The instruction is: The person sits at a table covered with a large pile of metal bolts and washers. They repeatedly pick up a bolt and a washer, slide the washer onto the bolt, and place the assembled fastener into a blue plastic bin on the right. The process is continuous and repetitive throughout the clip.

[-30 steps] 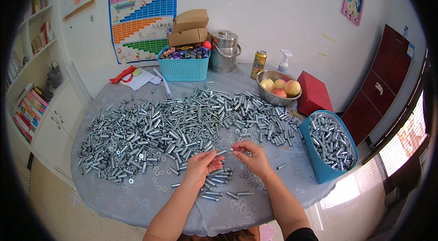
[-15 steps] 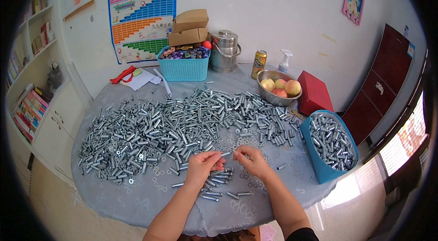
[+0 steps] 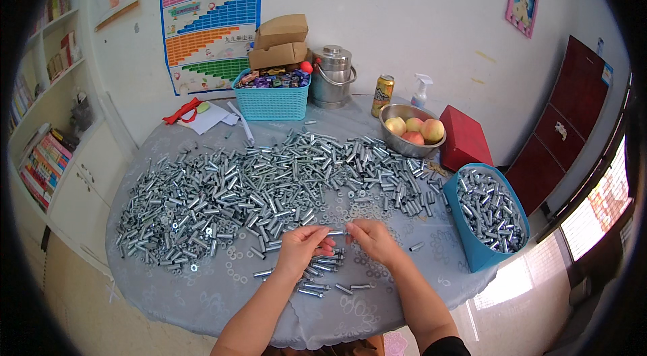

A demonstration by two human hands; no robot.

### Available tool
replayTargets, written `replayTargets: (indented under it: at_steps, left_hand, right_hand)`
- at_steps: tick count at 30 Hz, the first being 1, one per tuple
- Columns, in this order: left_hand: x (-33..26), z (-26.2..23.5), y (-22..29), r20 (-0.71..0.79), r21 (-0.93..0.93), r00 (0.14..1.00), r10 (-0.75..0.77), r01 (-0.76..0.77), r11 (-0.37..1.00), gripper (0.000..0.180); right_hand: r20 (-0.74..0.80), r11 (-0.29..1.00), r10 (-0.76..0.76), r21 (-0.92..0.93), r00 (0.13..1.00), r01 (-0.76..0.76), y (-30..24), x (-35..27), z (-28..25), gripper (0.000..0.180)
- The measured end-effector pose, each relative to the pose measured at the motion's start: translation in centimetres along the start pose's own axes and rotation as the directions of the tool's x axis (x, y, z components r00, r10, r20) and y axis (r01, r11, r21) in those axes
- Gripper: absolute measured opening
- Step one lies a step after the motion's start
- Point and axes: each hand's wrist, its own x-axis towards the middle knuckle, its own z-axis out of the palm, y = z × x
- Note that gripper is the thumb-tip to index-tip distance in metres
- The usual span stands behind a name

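My left hand (image 3: 302,248) and my right hand (image 3: 373,240) meet over the near middle of a round table with a grey cloth (image 3: 202,288). Together they pinch one silver bolt (image 3: 336,232) held level between the fingertips. Just below the hands lies a small cluster of bolts (image 3: 322,276). A wide heap of silver bolts and sleeves (image 3: 269,181) covers the table beyond the hands.
A blue bin (image 3: 475,248) with several bolts stands at the right edge. At the back are a teal basket (image 3: 271,103) with cardboard boxes on it, a steel pot (image 3: 331,76), a can (image 3: 383,95), a bowl of fruit (image 3: 410,132) and a red box (image 3: 465,139).
The hands stay close together over the same spot; the fingers have shifted slightly on the bolt held between them.
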Motion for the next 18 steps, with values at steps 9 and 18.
replayTargets:
  at_steps: [9,18]
  left_hand:
    - [0.7,-0.9,-0.8,-0.101,-0.144,0.995,-0.023,0.009,0.990,0.021]
    - [0.7,-0.8,-0.4,-0.130,-0.125,0.991,0.012,-0.028,0.992,0.021]
  right_hand:
    - [-0.053,0.949,0.015,0.315,0.998,0.003,-0.3,0.1,0.7,0.038]
    - [0.064,0.933,0.006,0.359,0.998,-0.028,0.4,0.2,0.4,0.035]
